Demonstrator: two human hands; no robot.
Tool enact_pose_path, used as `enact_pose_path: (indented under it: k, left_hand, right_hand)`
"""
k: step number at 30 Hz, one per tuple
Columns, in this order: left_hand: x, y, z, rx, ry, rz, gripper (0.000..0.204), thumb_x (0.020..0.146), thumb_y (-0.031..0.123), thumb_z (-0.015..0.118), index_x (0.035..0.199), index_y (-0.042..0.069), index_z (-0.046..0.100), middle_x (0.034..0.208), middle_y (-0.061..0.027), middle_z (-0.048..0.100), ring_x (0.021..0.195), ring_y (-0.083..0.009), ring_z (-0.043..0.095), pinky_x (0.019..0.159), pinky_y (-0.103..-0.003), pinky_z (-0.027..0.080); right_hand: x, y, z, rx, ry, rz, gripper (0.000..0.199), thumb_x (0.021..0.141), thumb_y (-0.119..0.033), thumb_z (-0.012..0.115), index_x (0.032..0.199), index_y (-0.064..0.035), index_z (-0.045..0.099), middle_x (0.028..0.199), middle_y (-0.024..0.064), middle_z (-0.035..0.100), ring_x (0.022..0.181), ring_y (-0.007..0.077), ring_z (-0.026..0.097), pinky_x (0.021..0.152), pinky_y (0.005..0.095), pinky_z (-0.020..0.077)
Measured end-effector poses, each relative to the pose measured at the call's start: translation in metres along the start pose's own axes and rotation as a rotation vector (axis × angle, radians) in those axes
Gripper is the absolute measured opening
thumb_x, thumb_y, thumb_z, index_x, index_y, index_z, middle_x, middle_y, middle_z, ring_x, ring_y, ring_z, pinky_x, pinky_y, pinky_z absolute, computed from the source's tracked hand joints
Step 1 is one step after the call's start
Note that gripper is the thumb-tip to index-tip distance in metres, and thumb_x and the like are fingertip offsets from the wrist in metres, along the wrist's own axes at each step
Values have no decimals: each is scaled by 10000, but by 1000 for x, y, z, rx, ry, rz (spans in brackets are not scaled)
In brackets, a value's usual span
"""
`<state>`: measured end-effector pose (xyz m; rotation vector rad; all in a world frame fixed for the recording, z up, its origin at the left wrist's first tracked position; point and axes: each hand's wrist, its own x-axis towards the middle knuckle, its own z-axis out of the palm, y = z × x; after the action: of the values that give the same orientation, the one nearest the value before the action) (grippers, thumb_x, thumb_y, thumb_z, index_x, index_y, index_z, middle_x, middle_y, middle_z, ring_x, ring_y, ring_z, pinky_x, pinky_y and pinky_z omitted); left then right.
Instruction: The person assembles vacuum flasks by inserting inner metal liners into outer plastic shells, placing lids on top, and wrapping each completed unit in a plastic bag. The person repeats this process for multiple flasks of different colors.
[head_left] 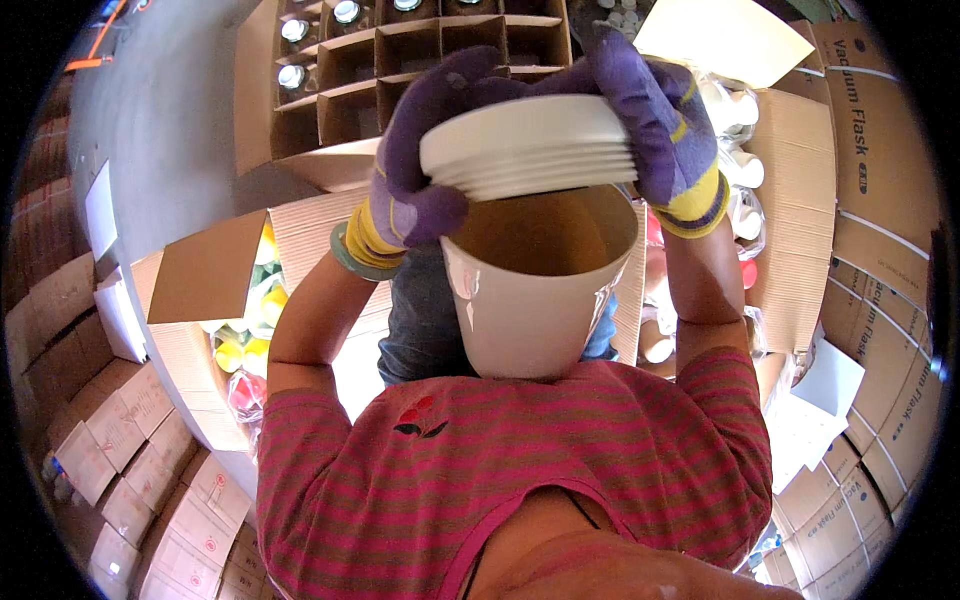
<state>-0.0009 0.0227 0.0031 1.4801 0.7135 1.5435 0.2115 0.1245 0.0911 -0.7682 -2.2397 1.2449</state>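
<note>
Both my hands wear purple gloves with yellow cuffs. My left hand (pixel 420 160) and my right hand (pixel 660 120) together grip a white ribbed lid or stack of lids (pixel 525 145), held level right above the open mouth of a white tapered bucket (pixel 535 290). The bucket rests against my chest, upright, its brown inside showing under the lid. My left hand clasps the lid's left edge, my right hand its right edge. A green bangle (pixel 345 255) circles my left wrist.
Ahead lies an open carton with cardboard dividers (pixel 400 60) holding several glass jars. An open box of yellow and pink plastic parts (pixel 245 310) is at my left. White parts in bags fill a carton (pixel 745 140) at the right. Stacked cartons (pixel 880 300) line both sides.
</note>
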Motion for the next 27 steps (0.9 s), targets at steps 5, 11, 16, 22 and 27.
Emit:
enact_pose_path:
  k: [5, 11, 16, 22, 27]
  left_hand:
    - [19, -26, -49, 1114, 82, 225, 562, 770, 136, 753, 1262, 64, 491, 1150, -194, 614, 991, -370, 636, 790, -411, 556]
    - [-13, -176, -156, 757, 179, -348, 600, 752, 178, 783, 1275, 97, 501, 1109, -125, 648, 1013, -281, 640, 859, -358, 520]
    - [-43, -192, -275, 1719, 290, -865, 671, 825, 445, 642, 1391, 156, 428, 1516, -231, 238, 1391, -410, 230, 1139, -463, 235]
    - [-38, -211, -353, 1473, 273, -1262, 793, 721, 277, 787, 1398, 150, 395, 1449, -251, 332, 1310, -398, 406, 1062, -450, 401]
    - [-35, -200, -355, 1560, 240, -1314, 813, 698, 295, 820, 1386, 183, 402, 1373, -182, 462, 1232, -367, 502, 1003, -462, 448]
  right_hand:
    - [63, 48, 35, 1301, 76, 74, 672, 979, -546, 350, 1250, 47, 513, 1186, 205, 604, 1046, 314, 600, 961, 408, 460]
    - [98, 222, 78, 497, 296, 451, 426, 885, -304, 677, 1211, -40, 605, 1072, 81, 665, 950, 180, 625, 832, 294, 505]
    - [105, 326, 99, 696, 493, 753, 413, 896, -291, 657, 1211, -37, 574, 1016, 75, 662, 847, 198, 637, 706, 340, 541]
    - [100, 355, 103, -120, 435, 597, 606, 859, -431, 655, 1299, -40, 512, 1227, 161, 574, 1166, 304, 508, 990, 393, 411]
    - [77, 346, 97, -174, 490, 464, 651, 838, -453, 658, 1311, -34, 502, 1347, 213, 481, 1268, 375, 423, 1058, 431, 359]
